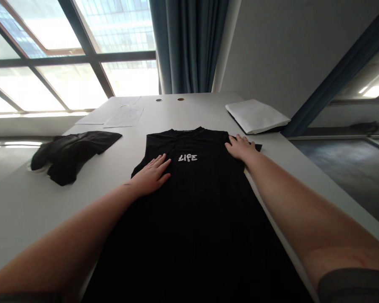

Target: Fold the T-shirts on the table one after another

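Observation:
A black T-shirt (196, 210) with white lettering on its chest lies spread on the white table (189, 113), its collar toward the far side. My left hand (153, 174) rests flat on the left part of the shirt's chest, fingers stretched and a little apart. Near the right shoulder, my right hand (241, 147) presses flat on the cloth with its fingers spread. A small dark corner of sleeve sticks out past that hand. Neither hand grasps the fabric. The shirt's lower hem runs out of view toward me.
On the left of the table lies a crumpled black garment (74, 153). Paper sheets (124, 117) are at the back left. A folded white cloth or bag (257, 115) sits at the back right. Behind the table hangs a blue curtain (189, 46) beside a window (50, 54).

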`<state>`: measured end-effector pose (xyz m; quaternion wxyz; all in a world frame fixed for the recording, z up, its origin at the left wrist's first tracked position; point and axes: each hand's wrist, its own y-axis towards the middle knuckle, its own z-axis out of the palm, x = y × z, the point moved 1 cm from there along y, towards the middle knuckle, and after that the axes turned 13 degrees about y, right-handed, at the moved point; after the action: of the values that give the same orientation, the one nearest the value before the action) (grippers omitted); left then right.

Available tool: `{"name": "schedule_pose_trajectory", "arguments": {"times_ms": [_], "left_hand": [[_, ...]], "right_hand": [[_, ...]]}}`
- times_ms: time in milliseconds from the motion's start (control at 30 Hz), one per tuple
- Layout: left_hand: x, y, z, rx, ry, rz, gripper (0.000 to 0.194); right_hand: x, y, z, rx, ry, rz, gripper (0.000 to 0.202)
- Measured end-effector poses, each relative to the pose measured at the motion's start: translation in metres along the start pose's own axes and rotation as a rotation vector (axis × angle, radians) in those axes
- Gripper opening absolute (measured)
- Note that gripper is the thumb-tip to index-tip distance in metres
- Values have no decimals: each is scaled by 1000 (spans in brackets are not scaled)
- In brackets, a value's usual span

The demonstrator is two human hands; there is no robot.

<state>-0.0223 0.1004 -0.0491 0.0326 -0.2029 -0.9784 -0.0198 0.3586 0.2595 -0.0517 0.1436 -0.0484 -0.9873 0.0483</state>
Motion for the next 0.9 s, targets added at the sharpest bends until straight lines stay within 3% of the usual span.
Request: {"name": "schedule_pose_trajectory", "arguments": {"times_ms": [133, 267, 500, 667, 900], "left_hand": [[10, 4, -3, -78, -31, -78, 72], [20, 10, -1, 17, 77, -222, 72], [15, 9, -5, 105, 230, -303, 73], [14, 8, -7, 93, 235, -319, 73], [15, 8, -8, 94, 213, -315, 73]], "right_hand": [[1, -2, -2, -79, -31, -78, 66], [2, -1, 0, -99, -15, -146, 62], [2, -3, -1, -139, 4, -196, 61], [0, -9, -13, -225, -34, -176, 53], [-37, 5, -50, 43, -49, 72, 34]]}}
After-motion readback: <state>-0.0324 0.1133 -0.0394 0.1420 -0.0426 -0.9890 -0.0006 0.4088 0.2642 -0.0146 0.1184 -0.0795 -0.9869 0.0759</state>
